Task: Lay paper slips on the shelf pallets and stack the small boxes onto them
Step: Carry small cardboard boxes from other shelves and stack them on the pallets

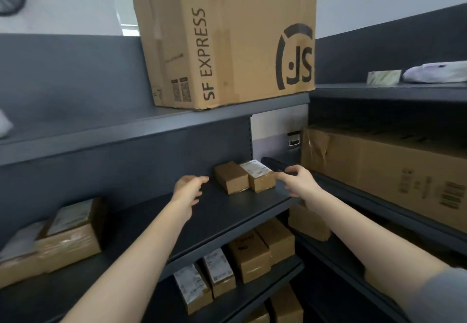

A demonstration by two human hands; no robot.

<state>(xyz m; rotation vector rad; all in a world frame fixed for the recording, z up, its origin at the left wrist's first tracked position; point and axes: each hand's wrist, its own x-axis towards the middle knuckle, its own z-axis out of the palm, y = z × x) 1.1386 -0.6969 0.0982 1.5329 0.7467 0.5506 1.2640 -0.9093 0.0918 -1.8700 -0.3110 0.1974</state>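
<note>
Both your hands are up at the middle shelf, one on either side of the two small boxes that sit side by side, touching, near its back wall: the plain box on the left and the labelled box on the right. Your left hand hangs just left of the plain box, its grip loose, fingers lightly curled and holding nothing. Your right hand reaches in beside the labelled box, grip wide, fingers spread, also empty; whether a fingertip touches the box I cannot tell. No paper slip shows under the pair or anywhere on this shelf, so I judge the step to be lifting or shifting them to make room for one. Close in from both outer sides at once and squeeze the two together as one block. They look like light cardboard and should slide easily on the smooth shelf, so press evenly or the pair may splay apart at the seam. Keep your wrists low: the shelf above, carrying the big carton, leaves limited headroom. Set them down label up.
</note>
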